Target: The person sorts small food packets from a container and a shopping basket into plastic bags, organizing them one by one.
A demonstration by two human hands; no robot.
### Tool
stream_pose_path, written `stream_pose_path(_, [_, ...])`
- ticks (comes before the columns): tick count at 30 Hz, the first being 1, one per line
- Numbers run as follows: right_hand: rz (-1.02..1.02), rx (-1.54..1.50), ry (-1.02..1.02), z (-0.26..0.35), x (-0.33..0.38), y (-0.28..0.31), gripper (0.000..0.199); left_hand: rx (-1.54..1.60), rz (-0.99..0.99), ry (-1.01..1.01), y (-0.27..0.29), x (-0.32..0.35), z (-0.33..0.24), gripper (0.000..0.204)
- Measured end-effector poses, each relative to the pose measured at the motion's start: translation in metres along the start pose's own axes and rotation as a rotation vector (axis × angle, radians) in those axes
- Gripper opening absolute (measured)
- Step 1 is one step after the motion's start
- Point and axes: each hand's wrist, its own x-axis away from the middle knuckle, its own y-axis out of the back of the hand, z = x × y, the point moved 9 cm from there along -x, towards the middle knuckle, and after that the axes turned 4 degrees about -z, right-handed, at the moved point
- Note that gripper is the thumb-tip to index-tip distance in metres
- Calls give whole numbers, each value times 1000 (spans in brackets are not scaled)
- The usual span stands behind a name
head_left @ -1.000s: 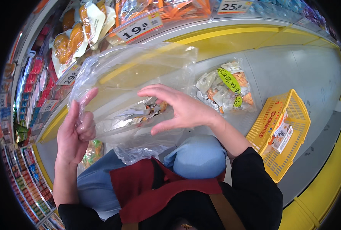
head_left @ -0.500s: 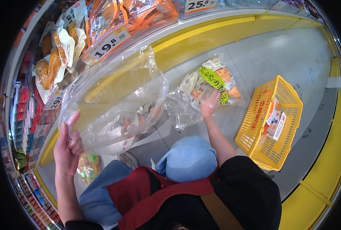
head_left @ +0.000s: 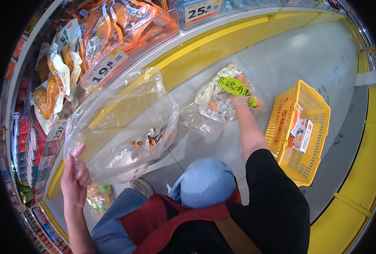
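The rim of a large clear plastic bag (head_left: pixel 120 122) is pinched in my left hand (head_left: pixel 77 172), thumb raised. That bag gapes open, and a few small packets (head_left: pixel 154 137) show at its bottom. My right hand (head_left: pixel 241 101) reaches away to a second clear bag (head_left: pixel 211 95) lying on the floor, full of white and orange packets. A bright green label (head_left: pixel 234 86) with handwriting lies across this bag. The right fingers are hidden among the plastic and packets, so whether they grip anything does not show.
A yellow plastic basket (head_left: pixel 279 120) with a few small boxes stands on the floor at right. Shelves with packaged meats (head_left: pixel 52 93) and price tags curve along the left and far side. Beside my left knee lies another bag of colourful packets (head_left: pixel 100 195).
My right arm has stretched farther out, and its hand has gone deeper among the packets, with the fingers now out of sight. My left hand still holds the open bag.
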Motion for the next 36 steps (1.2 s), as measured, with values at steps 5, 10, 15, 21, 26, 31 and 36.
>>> stream_pose_path(5, [55,-736,-333,-65,6,-34,28,-24,106,-9,-8,-10,3,50])
stream_pose_path(10, [445,-286,-401,-24,2,17,58,-49,101,-29,2,0,-1,50])
stream_pose_path(15, [544,-181,-633,1,-27,125,76,-84,129,-48,-10,2,-4,52])
stream_pose_path(21, [299,-251,-319,2,-46,144,41,-157,204,-43,-22,0,0,53])
stream_pose_path(26, [163,-316,-294,18,38,133,40,-182,222,-68,-30,-3,3,53])
stream_pose_path(31, [325,-371,-340,41,54,153,36,-192,177,-83,-28,2,1,53])
stream_pose_path(36, [222,-975,-561,6,4,169,37,-185,292,-97,-52,22,-2,54])
